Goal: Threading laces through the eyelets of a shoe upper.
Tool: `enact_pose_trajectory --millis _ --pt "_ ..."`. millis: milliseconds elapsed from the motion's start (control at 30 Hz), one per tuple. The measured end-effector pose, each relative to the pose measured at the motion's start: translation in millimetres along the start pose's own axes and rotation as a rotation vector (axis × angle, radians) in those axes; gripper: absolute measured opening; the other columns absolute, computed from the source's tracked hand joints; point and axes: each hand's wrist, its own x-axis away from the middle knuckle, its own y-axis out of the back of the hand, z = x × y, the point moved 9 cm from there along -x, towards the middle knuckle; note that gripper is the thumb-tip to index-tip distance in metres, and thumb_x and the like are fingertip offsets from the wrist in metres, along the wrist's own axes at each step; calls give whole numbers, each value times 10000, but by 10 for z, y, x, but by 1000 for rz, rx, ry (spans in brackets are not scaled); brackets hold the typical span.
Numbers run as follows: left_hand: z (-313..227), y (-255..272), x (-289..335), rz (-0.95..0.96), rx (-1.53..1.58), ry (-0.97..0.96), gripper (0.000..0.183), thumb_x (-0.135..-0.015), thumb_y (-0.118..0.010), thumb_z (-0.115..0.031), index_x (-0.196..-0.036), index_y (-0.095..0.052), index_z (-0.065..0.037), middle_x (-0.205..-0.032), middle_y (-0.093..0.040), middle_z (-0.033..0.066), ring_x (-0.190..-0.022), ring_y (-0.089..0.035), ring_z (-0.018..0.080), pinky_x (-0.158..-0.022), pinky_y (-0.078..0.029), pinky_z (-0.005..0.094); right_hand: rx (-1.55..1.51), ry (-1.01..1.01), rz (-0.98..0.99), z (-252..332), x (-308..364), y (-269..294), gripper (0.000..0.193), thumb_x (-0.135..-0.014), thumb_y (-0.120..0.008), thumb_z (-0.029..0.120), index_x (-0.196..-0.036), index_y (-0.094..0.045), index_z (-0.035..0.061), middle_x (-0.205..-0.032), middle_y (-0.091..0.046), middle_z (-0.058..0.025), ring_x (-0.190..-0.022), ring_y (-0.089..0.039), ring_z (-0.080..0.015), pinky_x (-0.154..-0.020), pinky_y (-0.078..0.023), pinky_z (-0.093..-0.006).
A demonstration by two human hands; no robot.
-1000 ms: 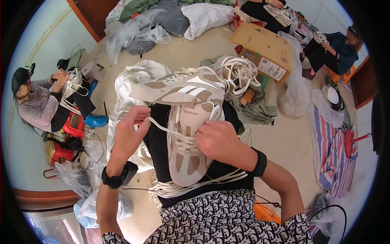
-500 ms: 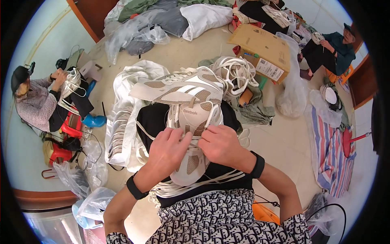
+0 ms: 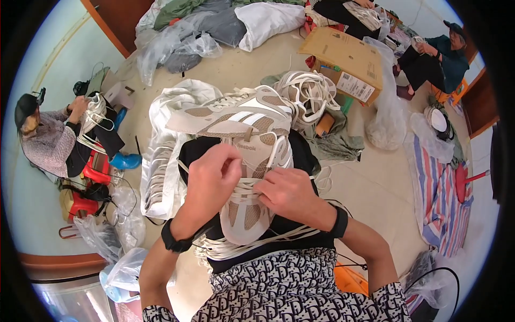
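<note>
We have one beige shoe (image 3: 248, 221) on our lap (image 3: 303, 153), a second shoe (image 3: 225, 119) crosswise just beyond. Our right hand (image 3: 289, 194) pinches the first one's laces (image 3: 245, 187); our left hand (image 3: 213, 173) curls narrowly above, its hold unclear. One cardboard box (image 3: 343, 53) stands farther off.

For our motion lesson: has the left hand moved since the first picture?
Yes: against the cardboard box, the left hand has moved rightward and overlaps the lower shoe.
</note>
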Motion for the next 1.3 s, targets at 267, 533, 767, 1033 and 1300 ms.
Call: enact_pose_trajectory --millis 267,533,767,1033,1300 --pt "-138 -265 420 177 -282 -315 90 -711 -632 -25 -787 -590 -46 -686 -531 79 -609 -546 256 -519 -446 326 202 157 3 33 33 -15 92 -595 -556 148 -603 -501 76 -590 -439 -29 -567 -501 -174 -458 -401 -282" --pt "-267 -212 423 -36 -333 -430 249 -684 -628 -10 -924 -567 -24 -730 -517 83 -679 -555 234 -564 -469 325 326 228 -214 -246 -244 499 133 -547 -562 109 -550 -431 86 -562 -382 -26 -542 -476 -182 -448 -376 -301" --pt "-217 -363 341 102 -388 -431 186 -691 -627 -11 -870 -577 -25 -793 -550 97 -680 -563 268 -569 -470 344 -50 89 -171 -35 -60 281 211 -585 -600 92 -791 -565 69 -661 -517 -27 -596 -524 -187 -512 -411 -295" --pt "-77 -159 149 -19 -65 -96 115 -729 -598 17 -836 -558 0 -736 -530 96 -581 -537 189 -519 -430 264 -120 84 -233 -208 -165 296 262 -601 -589 23 -855 -587 87 -609 -533 -30 -548 -544 -212 -480 -424 -313" --pt "-334 -483 415 15 -629 -506 132 -668 -626 -84 -724 -513 -47 -669 -444 66 -620 -489 200 -515 -421 285 -90 28 -261 -385 -239 370 194 -570 -621 -27 -733 -601 74 -592 -518 -36 -556 -537 -212 -483 -418 -310"
